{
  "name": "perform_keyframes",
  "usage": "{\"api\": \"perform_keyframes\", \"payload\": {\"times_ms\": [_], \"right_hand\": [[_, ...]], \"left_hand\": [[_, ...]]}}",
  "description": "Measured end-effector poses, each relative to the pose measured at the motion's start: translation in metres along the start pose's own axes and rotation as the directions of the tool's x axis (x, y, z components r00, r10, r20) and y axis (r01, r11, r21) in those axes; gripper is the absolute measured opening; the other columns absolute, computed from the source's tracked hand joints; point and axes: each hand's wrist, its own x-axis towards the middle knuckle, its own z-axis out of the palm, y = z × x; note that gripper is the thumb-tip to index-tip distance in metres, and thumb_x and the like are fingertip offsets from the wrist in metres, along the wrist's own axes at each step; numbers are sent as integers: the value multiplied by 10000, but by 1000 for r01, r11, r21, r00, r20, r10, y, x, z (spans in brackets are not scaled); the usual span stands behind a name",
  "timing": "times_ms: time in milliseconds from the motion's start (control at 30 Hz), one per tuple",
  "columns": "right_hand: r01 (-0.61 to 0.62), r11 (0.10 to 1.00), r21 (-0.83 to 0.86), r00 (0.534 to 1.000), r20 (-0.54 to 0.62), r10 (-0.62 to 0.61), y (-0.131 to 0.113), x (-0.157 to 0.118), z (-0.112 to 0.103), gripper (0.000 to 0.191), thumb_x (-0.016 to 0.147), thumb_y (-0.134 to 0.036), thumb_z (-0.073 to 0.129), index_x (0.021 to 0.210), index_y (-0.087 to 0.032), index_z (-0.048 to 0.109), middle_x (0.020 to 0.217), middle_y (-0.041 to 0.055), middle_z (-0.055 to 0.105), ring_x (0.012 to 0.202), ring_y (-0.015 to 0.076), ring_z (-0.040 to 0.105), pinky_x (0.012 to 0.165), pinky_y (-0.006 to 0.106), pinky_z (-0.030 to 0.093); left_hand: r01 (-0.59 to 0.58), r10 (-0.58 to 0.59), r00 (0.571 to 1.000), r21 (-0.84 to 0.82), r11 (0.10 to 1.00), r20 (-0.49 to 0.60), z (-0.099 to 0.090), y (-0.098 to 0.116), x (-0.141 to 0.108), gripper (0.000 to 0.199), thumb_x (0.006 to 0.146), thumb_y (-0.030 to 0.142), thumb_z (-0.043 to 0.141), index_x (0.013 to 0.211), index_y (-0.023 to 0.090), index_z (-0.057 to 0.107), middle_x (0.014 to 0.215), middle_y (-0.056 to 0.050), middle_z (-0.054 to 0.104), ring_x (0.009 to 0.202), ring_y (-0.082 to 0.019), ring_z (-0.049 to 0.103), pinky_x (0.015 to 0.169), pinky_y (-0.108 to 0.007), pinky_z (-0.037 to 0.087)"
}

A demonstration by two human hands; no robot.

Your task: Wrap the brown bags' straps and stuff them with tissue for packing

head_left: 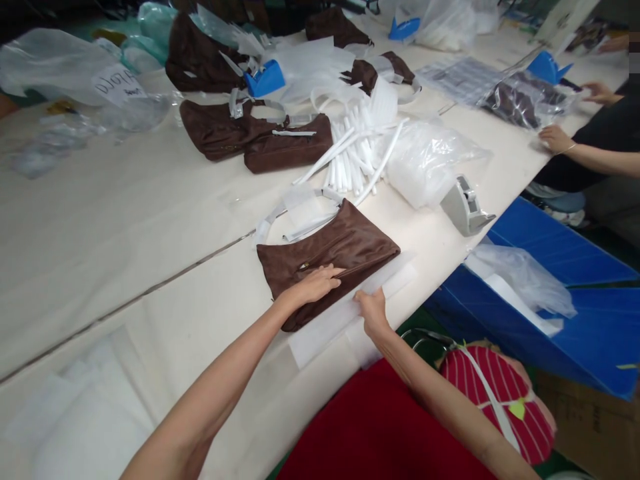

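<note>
A brown handbag (353, 233) lies flat on the table before me, its handle covered in white wrapping (270, 223) on the far side. My left hand (314, 285) rests on the bag with its fingers stretched out, below a small zipper pull. Along the bag's near edge runs a thin white packing sheet (320, 337), partly under the bag. My right hand (374, 310) pinches this sheet near the table's front edge, thumb and fingers closed. What part of the sheet lies beneath the bag is hidden.
Beyond the bag are white foam tubes (347, 157), a clear plastic bag (425, 160), a grey tape dispenser (465, 207) and more brown bags (290, 150). White sheets (90, 407) lie at left. A blue bin (510, 293) stands below the right edge. A co-worker's hands (557, 139) handle a plastic-wrapped bag.
</note>
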Motion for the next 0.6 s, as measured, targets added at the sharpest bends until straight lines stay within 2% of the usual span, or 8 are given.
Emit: {"api": "perform_keyframes", "payload": {"times_ms": [100, 200, 367, 433, 533, 600], "right_hand": [[-52, 996, 70, 999, 0, 52, 3, 11, 17, 392, 509, -166, 578, 876, -236, 461, 725, -47, 606, 646, 158, 557, 544, 249, 466], [-114, 971, 208, 990, 101, 94, 0, 16, 22, 365, 519, -181, 586, 847, -241, 439, 697, -61, 583, 624, 148, 550, 550, 253, 475], [-296, 921, 254, 922, 327, 206, -17, 9, 11, 271, 545, -232, 610, 758, -228, 442, 620, -68, 523, 536, 121, 525, 524, 248, 463], [-345, 904, 254, 893, 386, 232, -23, 6, 9, 236, 551, -245, 615, 722, -219, 456, 598, -66, 509, 522, 114, 515, 531, 251, 468], [-387, 887, 252, 860, 445, 249, -27, 6, 7, 155, 551, -228, 595, 659, -201, 487, 593, -49, 532, 556, 112, 520, 590, 262, 498], [-389, 896, 212, 840, 482, 251, -27, 9, 5, 114, 542, -191, 581, 628, -191, 507, 616, -30, 569, 618, 125, 556, 661, 285, 525]], "left_hand": [[36, -36, 999, 9, 999, 4, 0, -1, -2, 531, 958, 331, 330, 1467, 211, 421, 1595, -90, 295, 1486, -287, 213, 1193, -441, 193], [59, -59, 997, 16, 998, 39, 3, 0, -6, 576, 940, 341, 398, 1505, 244, 346, 1619, -128, 204, 1491, -340, 142, 1180, -503, 197], [47, -49, 998, 67, 997, 31, 23, 11, -8, 1105, 708, 444, 732, 1559, 245, 56, 1623, -238, -7, 1463, -479, 1, 1088, -644, 285], [106, -106, 994, 92, 990, -5, 34, 19, -6, 1181, 657, 432, 782, 1555, 253, 36, 1618, -256, -35, 1452, -514, -6, 1037, -713, 300], [169, -158, 984, 138, 976, -87, 45, 22, -5, 994, 733, 265, 695, 1546, 263, 124, 1631, -227, 9, 1463, -499, 36, 1020, -737, 314], [161, -139, 980, 157, 974, -143, 49, 16, -7, 855, 770, 133, 559, 1532, 258, 192, 1640, -185, 68, 1479, -448, 85, 1052, -676, 347]]}}
